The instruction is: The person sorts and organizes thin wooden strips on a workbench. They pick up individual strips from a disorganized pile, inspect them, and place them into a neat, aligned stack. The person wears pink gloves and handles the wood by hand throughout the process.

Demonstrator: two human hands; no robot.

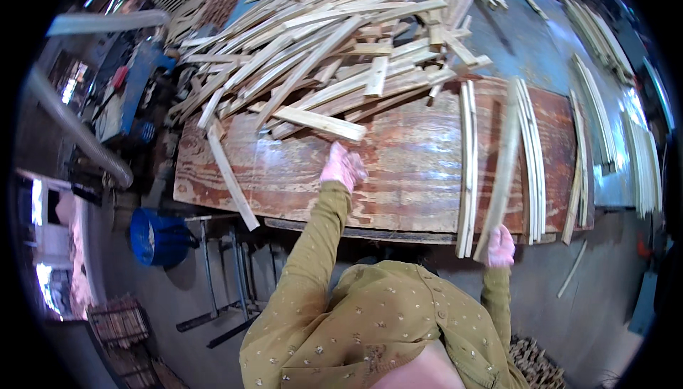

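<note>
Strip of pale wood, long, narrow and slightly blurred, held at its near end by the right hand, whose fingers are closed around it. The strip looks greyish-cream with a flat, plain face; it slants over the right part of the red-brown, scuffed tabletop, its near end projecting past the front edge. Whether its far end touches the wood beneath cannot be told. To its left, a pair of strips lies side by side; just to its right is a narrow group of strips, light yellow with straight edges. The left hand is loosely half-uncurled, with nothing visible in its grasp, just short of the end of a broader board. This board is cream-coloured, with a squared end and faint grain, and lies at the front of a heap of criss-crossed, similarly pale lengths.
</note>
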